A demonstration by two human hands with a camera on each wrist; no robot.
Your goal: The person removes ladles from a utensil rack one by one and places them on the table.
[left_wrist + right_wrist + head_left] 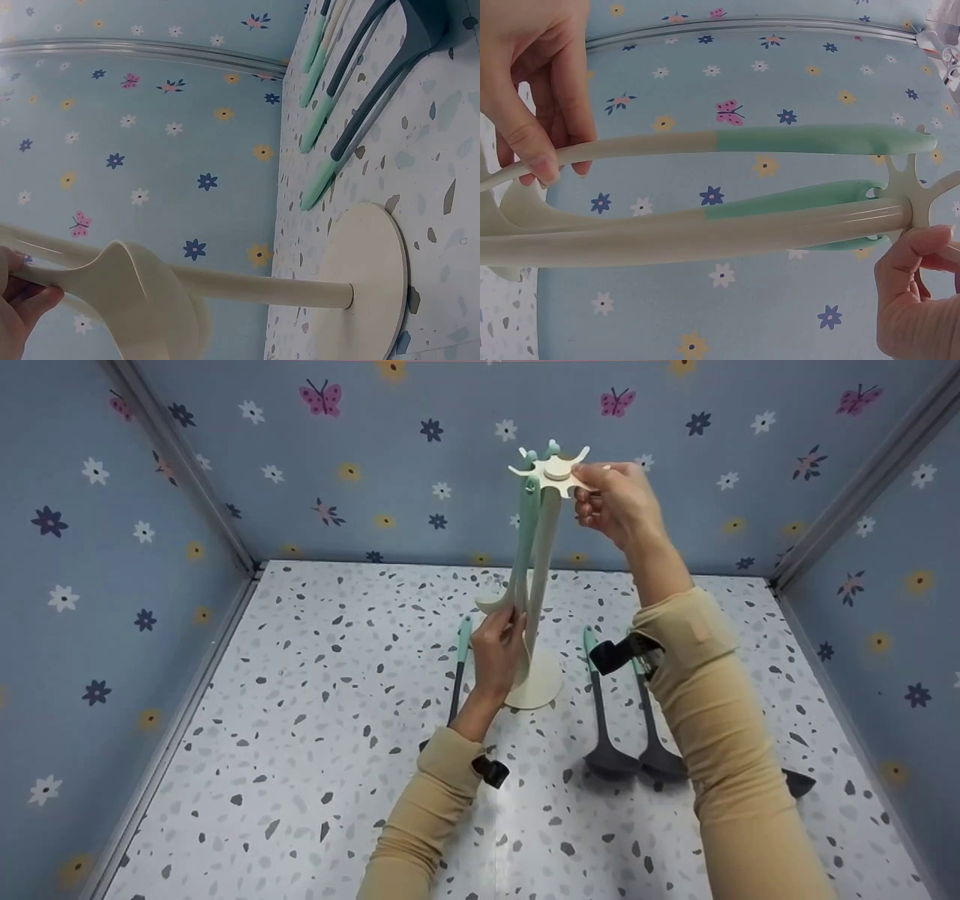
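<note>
A cream utensil stand rises from a round base (546, 688), with a hooked wheel (557, 472) on top of its pole (255, 289). My left hand (498, 649) pinches the lower cream handle of a ladle (150, 300), whose bowl shows in the left wrist view. The ladle's mint-green upper end (817, 139) is up at the wheel's hooks; whether it is hooked on, I cannot tell. My right hand (619, 502) pinches the wheel's rim between thumb and fingers. Other mint-topped cream utensils (802, 199) hang from the wheel, partly hidden behind the pole.
Dark grey utensils with mint handles lie on the speckled table (315, 810): two ladle-like ones (600, 720) right of the stand, and another handle (457, 682) to its left. A dark utensil end (799, 784) shows beside the right sleeve. Patterned walls (435, 510) enclose the table.
</note>
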